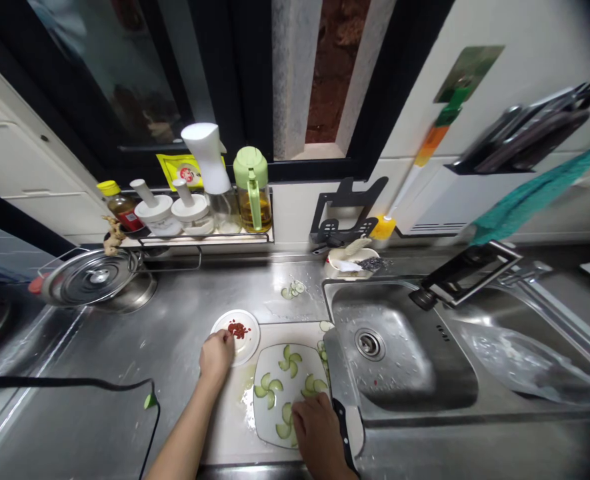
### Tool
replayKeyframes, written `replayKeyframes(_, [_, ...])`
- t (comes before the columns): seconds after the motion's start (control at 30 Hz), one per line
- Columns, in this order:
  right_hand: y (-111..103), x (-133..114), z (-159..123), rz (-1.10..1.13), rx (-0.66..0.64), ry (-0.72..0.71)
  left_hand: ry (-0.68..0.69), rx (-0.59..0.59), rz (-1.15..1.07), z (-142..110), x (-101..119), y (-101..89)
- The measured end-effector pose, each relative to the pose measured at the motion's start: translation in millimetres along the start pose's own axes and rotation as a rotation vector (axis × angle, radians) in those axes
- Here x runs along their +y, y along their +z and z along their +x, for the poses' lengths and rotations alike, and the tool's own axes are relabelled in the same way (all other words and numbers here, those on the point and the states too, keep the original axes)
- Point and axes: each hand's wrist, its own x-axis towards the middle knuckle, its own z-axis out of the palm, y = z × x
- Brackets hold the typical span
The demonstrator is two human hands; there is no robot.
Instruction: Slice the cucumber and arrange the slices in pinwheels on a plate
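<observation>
My left hand [217,359] is over the left rim of a small white plate [249,353], its fingertips pinched together beside a little pile of red bits [237,329]. Whatever sits between those fingertips is too small to make out. My right hand [319,433], fingers curled, rests over the lower right of a square white plate [271,360]; its fingertips are partly hidden. Pale green slices [269,389] are laid on this plate in pinwheel-like groups. A cleaver [341,371] with a black handle lies along its right side on the white cutting board [225,433].
A steel sink [405,353] is to the right. Thin green slices [293,289] lie on the counter behind the board. At the left stand a lidded pot [97,277] and a black cord [75,383]. Oil and seasoning containers [253,193] line a shelf.
</observation>
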Motion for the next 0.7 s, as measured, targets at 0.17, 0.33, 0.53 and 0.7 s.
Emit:
replayKeyframes(0.17, [3.8, 5.4, 0.7, 0.017, 0.018, -0.01, -0.014, -0.005, 0.018, 3.9, 0.5, 3.2])
replayKeyframes(0.33, [5.8, 6.5, 2.7, 0.018, 0.001, -0.029, -0.018, -0.016, 0.005, 1.4, -0.5, 0.6])
replayKeyframes(0.53, [1.8, 3.6, 2.5, 0.018, -0.016, -0.028, -0.003, -0.019, -0.083, -23.0, -8.9, -5.7])
replayKeyframes(0.7, [0.3, 1.4, 2.3, 0.014, -0.027, -0.026, 0.08, -0.014, -0.211, -61.5, -11.6, -2.2])
